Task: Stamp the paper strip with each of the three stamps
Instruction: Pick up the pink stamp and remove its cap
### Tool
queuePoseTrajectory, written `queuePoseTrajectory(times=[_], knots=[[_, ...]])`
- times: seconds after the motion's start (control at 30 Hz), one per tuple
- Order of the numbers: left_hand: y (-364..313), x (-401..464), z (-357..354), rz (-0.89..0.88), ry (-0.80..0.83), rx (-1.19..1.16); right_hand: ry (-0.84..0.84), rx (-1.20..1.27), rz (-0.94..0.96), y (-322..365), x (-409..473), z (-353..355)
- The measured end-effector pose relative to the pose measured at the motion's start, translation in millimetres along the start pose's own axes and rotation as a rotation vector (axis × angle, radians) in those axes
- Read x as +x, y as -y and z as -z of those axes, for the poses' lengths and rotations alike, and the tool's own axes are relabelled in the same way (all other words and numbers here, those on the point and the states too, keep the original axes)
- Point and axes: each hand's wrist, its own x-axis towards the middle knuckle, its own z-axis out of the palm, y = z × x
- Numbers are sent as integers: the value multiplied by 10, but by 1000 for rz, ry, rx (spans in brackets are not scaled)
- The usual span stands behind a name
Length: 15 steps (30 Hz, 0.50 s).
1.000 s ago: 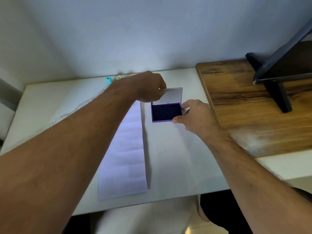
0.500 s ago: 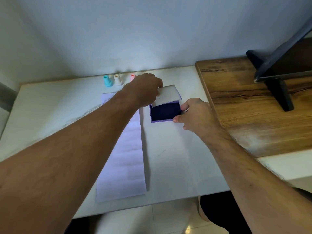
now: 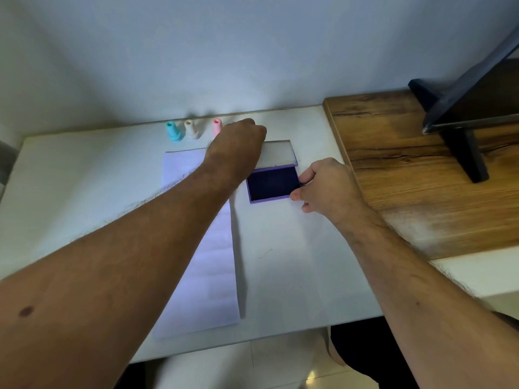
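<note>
The ink pad [image 3: 271,183] was pinched at its right edge by the right hand [image 3: 327,189] while its lid [image 3: 278,154] was pushed flat by the curled left hand [image 3: 237,148], beside the paper strip [image 3: 205,248]; it was best held still, with the three stamps [image 3: 193,130] untouched behind.

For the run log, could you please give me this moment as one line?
phase: ink pad opened | left hand: on lid | right hand: steadying ink pad | stamps: untouched, three upright | paper strip: flat, no marks visible
</note>
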Motion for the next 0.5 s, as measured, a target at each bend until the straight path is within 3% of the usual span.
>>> queuePoseTrajectory(times=[0.3,0.5], knots=[[-41,-79,23,-19,7,62,3,102,-180,-15,69,-45],[-25,-126,84,27,-92,16,-16,91,-211,-13,42,-19]])
